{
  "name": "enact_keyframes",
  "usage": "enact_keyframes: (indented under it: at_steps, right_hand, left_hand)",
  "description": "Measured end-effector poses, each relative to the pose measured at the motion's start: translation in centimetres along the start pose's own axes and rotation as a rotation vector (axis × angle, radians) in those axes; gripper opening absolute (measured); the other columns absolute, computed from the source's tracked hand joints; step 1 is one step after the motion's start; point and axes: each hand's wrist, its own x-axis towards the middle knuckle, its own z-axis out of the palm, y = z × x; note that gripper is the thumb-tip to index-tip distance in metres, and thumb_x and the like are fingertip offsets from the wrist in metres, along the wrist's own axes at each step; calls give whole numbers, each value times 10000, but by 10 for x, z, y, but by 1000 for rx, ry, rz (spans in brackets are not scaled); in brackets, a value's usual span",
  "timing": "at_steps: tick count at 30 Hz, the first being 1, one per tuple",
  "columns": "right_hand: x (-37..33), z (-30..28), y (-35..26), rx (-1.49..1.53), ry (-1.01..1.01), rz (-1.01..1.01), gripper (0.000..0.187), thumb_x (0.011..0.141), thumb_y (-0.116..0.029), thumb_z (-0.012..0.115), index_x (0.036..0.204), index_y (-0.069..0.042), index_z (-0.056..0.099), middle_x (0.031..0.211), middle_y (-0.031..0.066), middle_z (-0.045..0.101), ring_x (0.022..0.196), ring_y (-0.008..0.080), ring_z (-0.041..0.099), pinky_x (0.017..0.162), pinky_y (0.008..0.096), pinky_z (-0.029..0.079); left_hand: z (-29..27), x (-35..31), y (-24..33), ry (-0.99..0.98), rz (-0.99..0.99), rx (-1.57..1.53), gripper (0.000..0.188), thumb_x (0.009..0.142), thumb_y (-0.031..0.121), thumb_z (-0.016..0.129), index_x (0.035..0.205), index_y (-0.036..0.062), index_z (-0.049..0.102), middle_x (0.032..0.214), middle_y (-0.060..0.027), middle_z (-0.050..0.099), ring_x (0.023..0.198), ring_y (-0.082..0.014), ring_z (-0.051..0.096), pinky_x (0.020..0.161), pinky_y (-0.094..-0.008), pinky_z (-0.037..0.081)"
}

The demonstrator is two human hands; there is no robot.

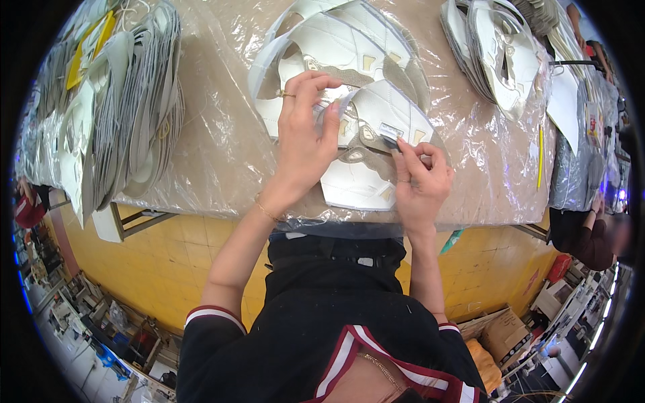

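A white and grey-beige shoe upper [386,111] lies in front of me, near the table's front edge. My left hand [306,131] is closed on its left edge, with thumb and fingertips pinched together. My right hand [422,174] pinches a small dark tool with a narrow tip [390,142]; its kind is mostly hidden by the fingers. That tip touches or hovers just over the upper, beside a small pale label [390,129]. Just beyond lie more overlapping shoe uppers [346,43], partly covered by the one I hold.
Plastic film covers the brown table [222,134]. Thick stacks of uppers stand at the left [134,107] and far right [494,50]. A yellow stick-like item [540,158] lies near the right edge. Another person [591,232] is beyond the table's right side.
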Motion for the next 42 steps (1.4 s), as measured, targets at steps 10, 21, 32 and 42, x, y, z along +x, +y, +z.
enact_keyframes:
  at_steps: [10,21,32,42]
  right_hand:
    - [7,2,-4,-2,-16,-26,312,811,-189,743,1122,-162,719,963,4,586,731,135,555,775,302,360]
    - [24,19,-21,-194,-38,-155,305,785,-200,749,1089,-210,719,926,-28,574,739,111,583,697,333,332]
    - [25,18,-22,-160,-24,-141,255,805,-190,738,1060,-201,740,895,-21,585,669,118,555,671,304,327]
    - [22,-14,11,81,406,218,345,791,-218,795,1079,-50,707,908,31,595,730,168,570,636,276,454]
  left_hand:
    - [-1,-4,-2,-316,328,682,147,827,93,687,961,39,662,1270,-142,560,1222,-330,518,942,-417,456]
    - [1,-6,-5,-291,296,531,101,820,35,663,918,18,643,1210,-139,582,1037,-332,598,830,-403,494]
    - [-4,-12,-2,-166,111,221,289,828,-19,656,1112,24,623,1157,-139,610,958,-294,648,791,-356,523]
    - [-7,-5,5,-253,-289,-294,399,878,-99,453,1261,-22,531,1216,-109,584,1045,-150,609,862,-294,508]
